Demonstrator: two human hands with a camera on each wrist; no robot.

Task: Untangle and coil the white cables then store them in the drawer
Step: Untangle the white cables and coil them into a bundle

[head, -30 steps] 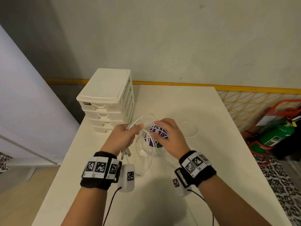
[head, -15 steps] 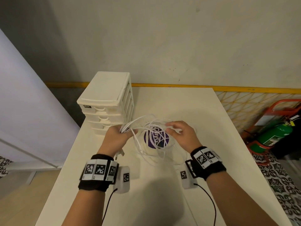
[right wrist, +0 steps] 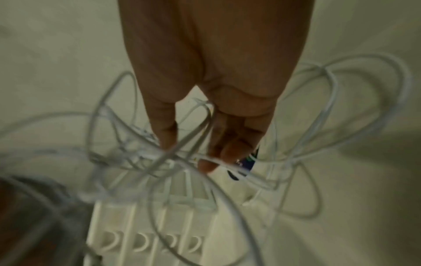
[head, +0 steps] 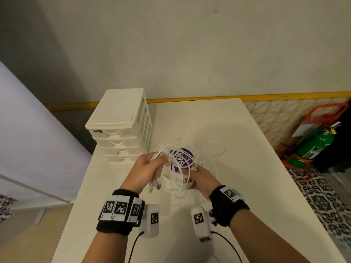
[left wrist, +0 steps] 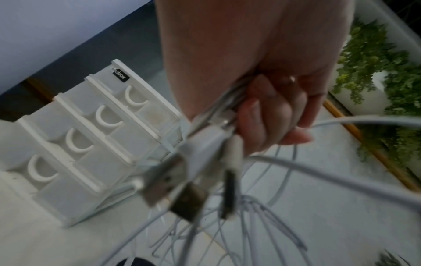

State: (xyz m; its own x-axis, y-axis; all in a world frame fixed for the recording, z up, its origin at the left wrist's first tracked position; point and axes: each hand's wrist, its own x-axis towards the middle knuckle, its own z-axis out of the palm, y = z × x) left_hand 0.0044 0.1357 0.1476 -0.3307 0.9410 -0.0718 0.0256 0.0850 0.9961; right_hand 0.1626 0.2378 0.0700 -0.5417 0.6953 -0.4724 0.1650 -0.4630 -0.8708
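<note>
A tangle of white cables hangs above the table between my hands. My left hand grips a bunch of strands, and in the left wrist view its curled fingers close round them while several USB plugs dangle below. On the near right of the tangle, my right hand has strands running between thumb and fingers. Loops spread round that hand. The white drawer unit stands at the table's left with all drawers closed.
A round purple disc lies on the white table under the cables. A loose white loop lies just right of it. A green fire extinguisher in an orange stand is on the floor to the right.
My right hand swung from the tangle's far right side back towards me, drawing strands along. The left hand kept its grip and stayed near the drawer unit.
</note>
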